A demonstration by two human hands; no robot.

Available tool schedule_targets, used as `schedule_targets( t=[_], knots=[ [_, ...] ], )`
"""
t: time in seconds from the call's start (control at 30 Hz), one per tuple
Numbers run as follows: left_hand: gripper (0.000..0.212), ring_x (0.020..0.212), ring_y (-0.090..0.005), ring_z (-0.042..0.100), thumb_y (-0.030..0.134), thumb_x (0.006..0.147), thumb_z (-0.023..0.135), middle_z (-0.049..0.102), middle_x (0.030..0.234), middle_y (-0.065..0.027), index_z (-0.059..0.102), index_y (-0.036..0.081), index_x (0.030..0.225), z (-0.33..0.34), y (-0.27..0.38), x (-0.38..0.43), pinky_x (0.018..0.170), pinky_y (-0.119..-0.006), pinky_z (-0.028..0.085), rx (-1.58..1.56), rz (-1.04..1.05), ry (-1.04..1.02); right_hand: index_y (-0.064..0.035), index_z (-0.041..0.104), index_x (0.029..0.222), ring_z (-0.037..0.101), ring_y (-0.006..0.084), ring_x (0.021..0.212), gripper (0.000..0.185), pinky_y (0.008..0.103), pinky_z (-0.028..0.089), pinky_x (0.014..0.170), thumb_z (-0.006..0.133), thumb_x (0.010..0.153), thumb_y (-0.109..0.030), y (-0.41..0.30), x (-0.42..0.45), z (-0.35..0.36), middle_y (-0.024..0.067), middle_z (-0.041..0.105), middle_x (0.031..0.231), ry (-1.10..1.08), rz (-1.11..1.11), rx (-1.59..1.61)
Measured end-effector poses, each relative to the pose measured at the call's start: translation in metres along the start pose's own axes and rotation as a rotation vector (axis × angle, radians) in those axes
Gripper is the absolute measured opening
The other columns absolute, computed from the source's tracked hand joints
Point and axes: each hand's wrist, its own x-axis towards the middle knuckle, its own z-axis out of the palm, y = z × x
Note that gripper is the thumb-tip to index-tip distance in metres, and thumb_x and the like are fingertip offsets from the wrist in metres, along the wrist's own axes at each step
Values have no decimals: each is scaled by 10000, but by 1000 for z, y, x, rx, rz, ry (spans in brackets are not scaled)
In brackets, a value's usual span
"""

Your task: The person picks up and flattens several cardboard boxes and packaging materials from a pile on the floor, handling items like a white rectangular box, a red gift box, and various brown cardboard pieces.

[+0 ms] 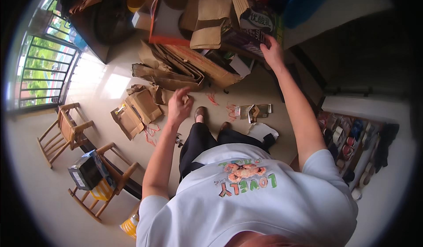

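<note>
My right hand (272,52) is at the lower right corner of a purple printed carton (244,37), thumb and fingers on its edge. The carton bears writing and sits among other boxes on a heap at the top of the view. A folded brown cardboard piece (211,15) lies against its left side. My left hand (180,107) hangs over the floor with loosely bent fingers and nothing in them. It is nearest to an opened brown cardboard box (143,105) on the tiles. Beyond it, flattened cardboard (168,71) is stacked beside a long carton (211,67).
Tangled red plastic string (212,99) and a small flattened box (254,111) lie near my feet. Wooden chairs stand at the left; one chair (124,177) carries a black box (86,172). A shoe rack (350,144) is at the right, a barred window (46,70) upper left.
</note>
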Motion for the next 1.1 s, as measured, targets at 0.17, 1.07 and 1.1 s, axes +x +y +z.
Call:
schedule_targets(
  t=[0.17,1.07,1.1],
  knots=[
    [396,1071,-318,454,121,708,601,481,1163,-151,522,54,1090,-20,82,91,875,-373,393,196,430,202,-27,546,1075,573,270,920,361,331,453,771,584,741,-160,-5,-38,-25,155,595,1001,17,227,-45],
    [268,683,-110,566,99,766,617,616,824,-88,566,-71,967,-62,188,141,606,-227,460,-667,120,-76,-102,524,1062,587,115,759,271,238,437,558,573,811,-192,54,-181,-118,17,598,932,-14,927,719],
    [284,688,-118,571,94,759,623,614,834,-91,556,-72,979,-70,188,128,607,-231,464,-756,100,-82,-106,522,1068,590,124,773,279,242,442,575,575,810,-200,50,-173,-122,21,600,941,-4,884,831]
  ],
)
